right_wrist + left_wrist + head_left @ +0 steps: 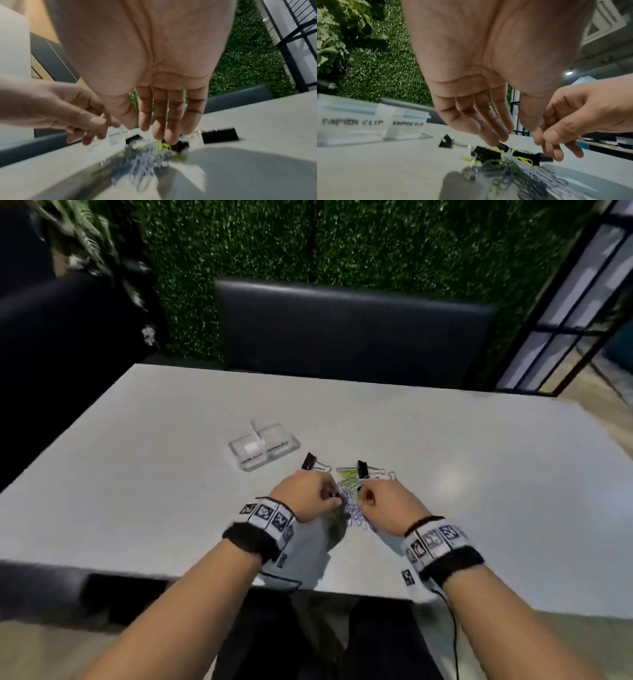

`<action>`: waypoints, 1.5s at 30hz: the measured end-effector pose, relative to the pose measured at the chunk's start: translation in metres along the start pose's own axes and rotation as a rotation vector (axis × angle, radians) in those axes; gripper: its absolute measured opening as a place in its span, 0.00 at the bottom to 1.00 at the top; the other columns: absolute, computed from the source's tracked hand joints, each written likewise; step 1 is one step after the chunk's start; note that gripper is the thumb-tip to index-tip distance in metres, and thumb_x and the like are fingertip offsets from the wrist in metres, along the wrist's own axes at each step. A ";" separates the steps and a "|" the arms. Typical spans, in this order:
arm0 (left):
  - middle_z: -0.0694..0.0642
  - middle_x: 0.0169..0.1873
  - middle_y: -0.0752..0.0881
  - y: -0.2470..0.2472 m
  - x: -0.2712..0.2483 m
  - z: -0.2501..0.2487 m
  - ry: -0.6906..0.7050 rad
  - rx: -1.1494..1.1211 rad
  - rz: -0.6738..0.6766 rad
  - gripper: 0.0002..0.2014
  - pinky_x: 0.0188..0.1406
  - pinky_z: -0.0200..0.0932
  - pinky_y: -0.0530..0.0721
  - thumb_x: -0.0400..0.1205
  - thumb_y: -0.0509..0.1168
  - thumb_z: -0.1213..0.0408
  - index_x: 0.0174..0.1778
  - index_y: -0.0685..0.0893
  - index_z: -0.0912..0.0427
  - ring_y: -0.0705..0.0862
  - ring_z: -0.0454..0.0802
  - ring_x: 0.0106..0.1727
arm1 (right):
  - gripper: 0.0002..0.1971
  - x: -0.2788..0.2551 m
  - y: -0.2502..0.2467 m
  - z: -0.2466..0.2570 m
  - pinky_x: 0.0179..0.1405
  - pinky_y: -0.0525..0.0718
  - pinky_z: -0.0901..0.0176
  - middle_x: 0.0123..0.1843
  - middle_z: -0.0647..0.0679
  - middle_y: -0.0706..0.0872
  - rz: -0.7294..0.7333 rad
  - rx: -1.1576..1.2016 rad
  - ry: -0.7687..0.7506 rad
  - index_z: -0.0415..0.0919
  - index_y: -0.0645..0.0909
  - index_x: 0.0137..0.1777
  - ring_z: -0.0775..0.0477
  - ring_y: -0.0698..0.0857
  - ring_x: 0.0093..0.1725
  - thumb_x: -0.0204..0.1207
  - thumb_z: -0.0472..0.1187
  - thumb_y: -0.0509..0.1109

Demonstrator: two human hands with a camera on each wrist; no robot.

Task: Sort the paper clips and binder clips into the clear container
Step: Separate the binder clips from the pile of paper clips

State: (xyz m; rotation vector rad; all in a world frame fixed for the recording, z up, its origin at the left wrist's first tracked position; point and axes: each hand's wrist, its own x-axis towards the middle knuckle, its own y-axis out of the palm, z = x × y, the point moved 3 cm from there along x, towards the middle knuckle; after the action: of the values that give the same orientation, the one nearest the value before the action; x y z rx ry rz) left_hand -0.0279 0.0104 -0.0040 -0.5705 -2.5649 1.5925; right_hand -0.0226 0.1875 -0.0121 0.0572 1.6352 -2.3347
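Both forearms reach out over the near edge of the table (137, 419), each wrist wrapped in a black band with a strip of printed markers (267, 517). The left hand (305, 494) and the right hand (387, 499) hang palm down side by side over the pile of paper clips (352, 501), which lies toward the near edge, about midway along it.

From the left wrist view, the left hand's fingers (489, 124) point down and forward, only gently bent, their tips just above the pile; nothing shows between them, so the hand looks released. The right hand (570, 119) is seen there with fingers loosely curled downward, thumb close to the forefinger. In the right wrist view its fingers (161, 116) run nearly straight, tips down among the clips. Whether they pinch anything I cannot tell; the picture is blurred there.

The pile mixes blue-grey and yellow-green paper clips. Black binder clips (488, 153) lie at its far side, one (362, 469) just beyond the right hand's fingers, and one more (310, 462) apart to the left, beyond the left hand.

The clear container (239, 453) stands farther in, to the left of the pile, divided in two; the lettering on its front is blurred.
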 end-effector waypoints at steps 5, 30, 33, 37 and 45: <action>0.52 0.51 0.92 0.013 -0.001 -0.008 -0.050 0.009 -0.009 0.13 0.53 0.44 0.87 0.79 0.72 0.51 0.55 0.90 0.53 0.89 0.50 0.50 | 0.04 -0.003 0.005 -0.003 0.48 0.86 0.52 0.42 0.49 0.87 -0.036 0.004 0.043 0.49 0.78 0.41 0.42 0.86 0.45 0.76 0.45 0.70; 0.49 0.37 0.92 0.038 -0.002 0.000 -0.218 -0.225 -0.095 0.05 0.43 0.43 0.90 0.67 0.75 0.62 0.37 0.94 0.55 0.89 0.46 0.40 | 0.05 -0.002 0.015 -0.013 0.46 0.86 0.57 0.41 0.49 0.92 -0.046 0.105 0.149 0.45 0.86 0.38 0.46 0.89 0.45 0.74 0.36 0.73; 0.48 0.32 0.91 0.034 -0.004 0.001 -0.204 -0.261 -0.121 0.04 0.39 0.39 0.88 0.67 0.75 0.60 0.34 0.92 0.55 0.90 0.45 0.38 | 0.08 -0.004 0.009 -0.022 0.40 0.83 0.61 0.35 0.54 0.89 -0.090 0.208 0.160 0.47 0.86 0.34 0.50 0.88 0.40 0.73 0.37 0.76; 0.45 0.29 0.90 0.015 -0.010 0.004 -0.186 -0.361 -0.194 0.04 0.30 0.22 0.76 0.68 0.75 0.62 0.36 0.93 0.54 0.85 0.35 0.32 | 0.06 -0.007 -0.008 -0.021 0.32 0.78 0.73 0.37 0.49 0.92 -0.147 0.427 0.113 0.46 0.88 0.36 0.52 0.87 0.37 0.71 0.38 0.82; 0.45 0.25 0.88 -0.061 -0.018 0.029 -0.227 -0.535 -0.357 0.03 0.27 0.26 0.75 0.70 0.73 0.64 0.36 0.92 0.53 0.79 0.35 0.24 | 0.05 0.052 -0.036 0.044 0.33 0.85 0.61 0.35 0.43 0.92 -0.112 0.775 -0.047 0.42 0.88 0.39 0.51 0.87 0.33 0.72 0.37 0.82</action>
State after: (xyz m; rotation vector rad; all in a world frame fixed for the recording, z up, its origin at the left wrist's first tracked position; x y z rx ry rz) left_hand -0.0355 -0.0445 0.0384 0.0625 -3.0467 0.9016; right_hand -0.0758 0.1467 0.0265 0.0705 0.6404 -2.8798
